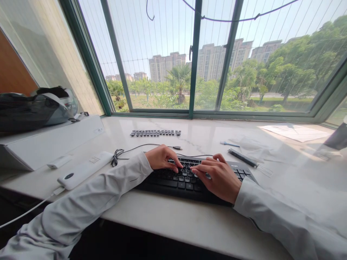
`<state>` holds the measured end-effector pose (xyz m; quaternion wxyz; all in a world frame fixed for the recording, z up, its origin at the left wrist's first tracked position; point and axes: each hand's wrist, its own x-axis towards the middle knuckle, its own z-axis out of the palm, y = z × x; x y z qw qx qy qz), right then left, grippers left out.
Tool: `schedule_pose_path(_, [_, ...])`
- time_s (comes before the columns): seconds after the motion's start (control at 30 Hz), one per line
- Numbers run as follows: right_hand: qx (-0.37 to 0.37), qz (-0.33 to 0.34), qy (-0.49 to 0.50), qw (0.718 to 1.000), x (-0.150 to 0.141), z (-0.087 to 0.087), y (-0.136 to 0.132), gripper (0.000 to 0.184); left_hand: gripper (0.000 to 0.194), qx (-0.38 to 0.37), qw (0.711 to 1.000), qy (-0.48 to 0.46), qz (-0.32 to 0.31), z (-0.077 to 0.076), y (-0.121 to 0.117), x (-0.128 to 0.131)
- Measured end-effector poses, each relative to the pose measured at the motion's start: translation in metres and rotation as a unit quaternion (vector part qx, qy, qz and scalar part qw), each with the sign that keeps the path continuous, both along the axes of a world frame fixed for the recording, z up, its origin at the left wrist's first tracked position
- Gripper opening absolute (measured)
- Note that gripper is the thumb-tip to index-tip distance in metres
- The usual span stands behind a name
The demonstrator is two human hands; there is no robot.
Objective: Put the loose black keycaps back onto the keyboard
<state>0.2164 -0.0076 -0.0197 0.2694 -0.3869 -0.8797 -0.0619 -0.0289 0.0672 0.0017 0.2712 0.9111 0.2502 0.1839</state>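
Two Hands Meet Over Open Keys

Bare fingers work at a black computer keyboard (166, 183) on a marble-patterned counter (168, 213) beneath a window (159, 57). The left hand (162, 158) and right hand (221, 177) bend their fingertips close to its exposed key positions; whether either grips a keycap, one cannot tell. Loose keycaps (155, 133) lie in rows behind, near the USB plug (177, 147).
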Motion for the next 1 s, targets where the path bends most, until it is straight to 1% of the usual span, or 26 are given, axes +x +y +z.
schedule_pose_path(0.23, [-0.001,0.001,-0.002,1.000,0.000,0.001,0.000,0.029,0.023,-0.017,1.000,-0.017,-0.019,-0.002,-0.003,0.002])
schedule_pose_path(0.33, [0.003,0.000,-0.006,1.000,0.000,0.001,-0.001,0.030,0.022,-0.038,0.999,-0.022,-0.031,-0.001,-0.003,0.002])
schedule_pose_path(0.53, [0.004,0.001,-0.010,1.000,0.000,0.002,-0.001,0.031,0.024,-0.076,0.996,-0.037,-0.031,-0.001,-0.005,0.004])
schedule_pose_path(0.67, [0.012,0.013,-0.012,1.000,-0.001,0.002,-0.002,0.031,0.027,-0.080,0.996,-0.031,-0.015,-0.001,-0.006,0.005])
schedule_pose_path(0.87, [0.006,0.060,-0.027,0.998,-0.006,0.005,-0.007,0.031,0.022,-0.054,0.998,0.000,0.026,0.001,-0.009,0.007])
schedule_pose_path(1.0, [-0.002,0.087,-0.037,0.996,-0.008,0.005,-0.010,0.024,0.021,-0.054,0.997,0.011,0.047,0.002,-0.012,0.009])
